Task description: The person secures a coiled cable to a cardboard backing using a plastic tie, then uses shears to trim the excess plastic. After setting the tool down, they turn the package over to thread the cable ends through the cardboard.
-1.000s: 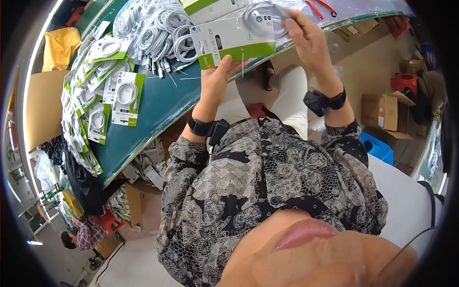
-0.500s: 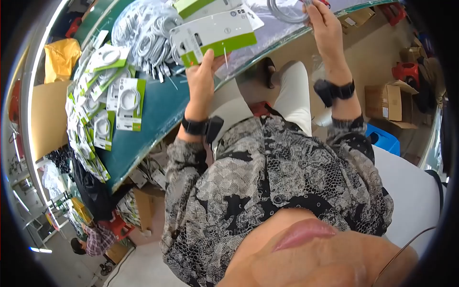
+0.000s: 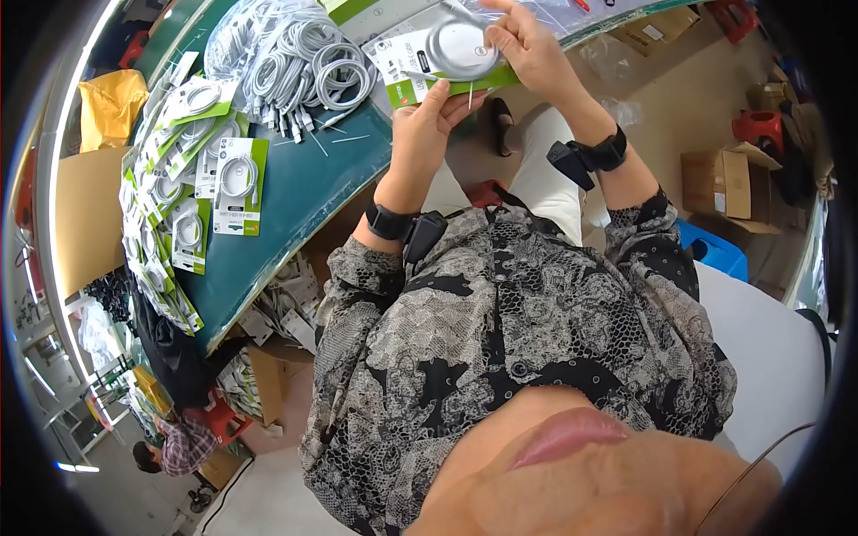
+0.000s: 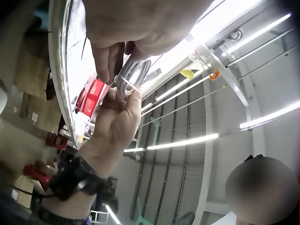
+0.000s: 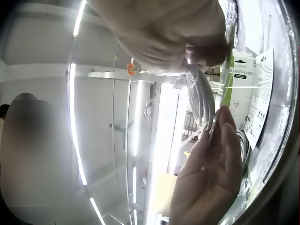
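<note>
My left hand grips a white and green packaging card by its lower edge, thumb on the printed face. Against that face my right hand holds a coiled grey-white USB cable. A thin white tie sticks out below the card's green band. In the right wrist view, the cable coil lies between both hands, with the card seen nearly edge-on. From the left wrist, the right hand shows with its fingers at the coil.
Loose coiled cables in a plastic bag lie on the green table. Carded cables are heaped to the left, beside a yellow envelope. A cardboard box stands on the floor at right.
The right hand and the cable coil went out to the right, then came back onto the card. The left hand and card shifted left, then back right.
</note>
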Motion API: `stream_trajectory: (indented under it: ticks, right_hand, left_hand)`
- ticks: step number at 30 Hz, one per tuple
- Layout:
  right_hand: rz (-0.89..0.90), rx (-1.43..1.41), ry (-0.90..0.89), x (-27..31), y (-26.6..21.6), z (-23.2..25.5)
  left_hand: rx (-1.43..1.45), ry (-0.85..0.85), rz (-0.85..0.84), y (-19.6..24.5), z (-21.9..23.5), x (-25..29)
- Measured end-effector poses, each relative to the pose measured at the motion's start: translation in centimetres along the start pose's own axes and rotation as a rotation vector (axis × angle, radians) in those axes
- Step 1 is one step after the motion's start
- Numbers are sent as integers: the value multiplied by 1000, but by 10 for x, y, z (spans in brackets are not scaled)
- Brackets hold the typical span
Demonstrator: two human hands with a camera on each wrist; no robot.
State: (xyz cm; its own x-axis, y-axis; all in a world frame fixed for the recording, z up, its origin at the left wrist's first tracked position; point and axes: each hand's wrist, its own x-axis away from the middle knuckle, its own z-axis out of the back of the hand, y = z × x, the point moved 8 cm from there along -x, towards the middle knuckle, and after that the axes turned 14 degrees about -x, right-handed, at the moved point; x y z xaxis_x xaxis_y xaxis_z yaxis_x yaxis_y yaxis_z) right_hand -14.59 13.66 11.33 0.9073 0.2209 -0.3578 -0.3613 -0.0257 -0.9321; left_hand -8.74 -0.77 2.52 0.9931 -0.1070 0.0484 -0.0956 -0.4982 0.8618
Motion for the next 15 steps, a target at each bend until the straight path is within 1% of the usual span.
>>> stream_trajectory:
  ticks: [3, 6, 7, 8, 10, 11, 14, 15]
  right_hand:
    - [-20, -82, -29, -1, 7, -4]
    - [-7, 119, -159, -3, 12, -7]
    - [-15, 120, -157, -4, 14, -5]
    - [13, 131, -197, -5, 15, -7]
    - [70, 152, -274, -8, 16, -11]
    - [63, 151, -270, -11, 20, -10]
    - [331, 306, -387, -9, 9, -22]
    - [325, 306, -380, -8, 9, -21]
  left_hand:
    - [-21, 2, 12, -2, 5, 3]
    - [-20, -10, 16, -3, 5, 3]
    - [-9, -13, 0, -1, 4, 3]
    - [2, -14, -17, 0, 4, 4]
    - [1, -19, -3, -4, 3, 5]
    - [-2, -26, 7, -6, 2, 6]
    - [-3, -40, 33, -12, -1, 8]
    - [1, -44, 39, -13, -3, 8]
